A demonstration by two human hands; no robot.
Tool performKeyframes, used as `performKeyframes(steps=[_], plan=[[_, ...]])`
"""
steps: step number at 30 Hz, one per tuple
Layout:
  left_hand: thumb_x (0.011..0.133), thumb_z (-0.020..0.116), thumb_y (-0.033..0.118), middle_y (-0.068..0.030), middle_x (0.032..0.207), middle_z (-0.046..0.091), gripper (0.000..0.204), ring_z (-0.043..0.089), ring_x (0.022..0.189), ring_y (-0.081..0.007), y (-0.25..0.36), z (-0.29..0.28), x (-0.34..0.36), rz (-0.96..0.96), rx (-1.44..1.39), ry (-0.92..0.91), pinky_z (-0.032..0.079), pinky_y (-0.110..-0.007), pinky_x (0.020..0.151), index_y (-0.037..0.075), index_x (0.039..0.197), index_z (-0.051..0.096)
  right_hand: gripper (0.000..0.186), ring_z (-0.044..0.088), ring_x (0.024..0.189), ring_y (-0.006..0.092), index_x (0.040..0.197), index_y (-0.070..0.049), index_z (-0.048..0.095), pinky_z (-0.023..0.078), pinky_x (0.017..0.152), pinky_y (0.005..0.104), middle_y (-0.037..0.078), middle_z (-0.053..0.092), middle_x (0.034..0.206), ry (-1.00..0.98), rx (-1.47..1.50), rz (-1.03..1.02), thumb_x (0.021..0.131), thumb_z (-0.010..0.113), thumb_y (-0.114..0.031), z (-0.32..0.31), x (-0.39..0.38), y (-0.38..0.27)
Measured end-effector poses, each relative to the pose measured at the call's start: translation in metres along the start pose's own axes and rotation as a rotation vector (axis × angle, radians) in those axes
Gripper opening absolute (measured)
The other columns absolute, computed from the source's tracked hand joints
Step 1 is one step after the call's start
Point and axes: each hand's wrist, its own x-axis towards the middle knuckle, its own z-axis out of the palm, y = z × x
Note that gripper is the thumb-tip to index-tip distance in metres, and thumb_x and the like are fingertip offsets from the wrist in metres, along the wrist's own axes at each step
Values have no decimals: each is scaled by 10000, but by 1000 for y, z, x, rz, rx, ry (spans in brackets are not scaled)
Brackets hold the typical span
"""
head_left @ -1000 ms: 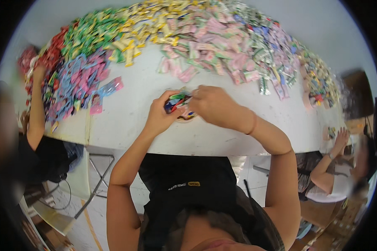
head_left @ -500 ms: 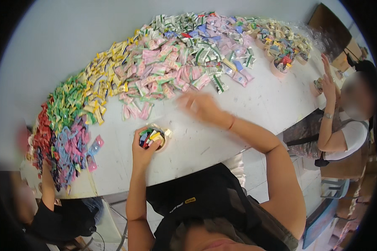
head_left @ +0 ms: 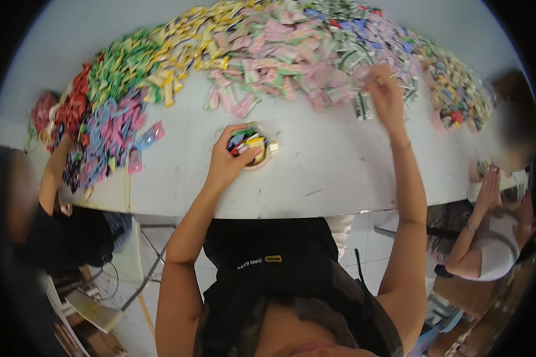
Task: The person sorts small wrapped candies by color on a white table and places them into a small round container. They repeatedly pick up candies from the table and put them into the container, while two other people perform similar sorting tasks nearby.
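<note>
My left hand (head_left: 227, 159) grips a round, pale tub (head_left: 257, 166) on the table, its thumb over the rim. Small wrapped packets (head_left: 250, 143) in blue, green, yellow, red and white fill the tub. My right hand (head_left: 386, 95) is over the right part of the heap, its fingers bent down among the wrapped packets; what they pinch is hidden. Beside it lie pink packets (head_left: 318, 77) and a green-and-white striped packet (head_left: 363, 108).
Along the table's (head_left: 315, 160) far side runs a long heap with yellow packets (head_left: 214, 35), green packets (head_left: 122, 68), red packets (head_left: 77, 98) and blue-pink packets (head_left: 116, 131). Filled tubs (head_left: 443, 121) stand right. One person's arm (head_left: 55, 169) reaches in left; another person's hands (head_left: 489, 190) are at right.
My right hand has moved right, from the pink packets' near edge to the green-and-white ones. My left hand still holds the tub. The view has shifted, and the right-hand person's hands are lower.
</note>
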Motion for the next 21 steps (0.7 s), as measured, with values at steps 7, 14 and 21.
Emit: performKeyframes(steps=[7,14,21], plan=[[788,742,-29,-61,968,699,446,624,819,-86,7,17,8,-57,-30,-45,539,-254,716,50,1193,574,329,613,884,278,1057,-67,636,528,751,372,71,637,946,-575,-116,-349,755,640,64,121,-54,-114],[826,719,12,-52,1040,671,446,621,898,-94,-2,13,9,50,-34,-53,531,-253,773,72,1233,549,312,585,801,254,1015,-65,658,503,709,352,60,595,834,-461,-231,-389,736,662,75,132,-54,-121],[903,679,219,-84,1125,665,408,608,1022,-119,1,-7,12,-101,-162,-241,496,-291,878,70,1255,538,241,582,857,239,957,-93,659,485,738,369,31,623,878,-654,-148,-183,743,687,16,139,-63,-112]])
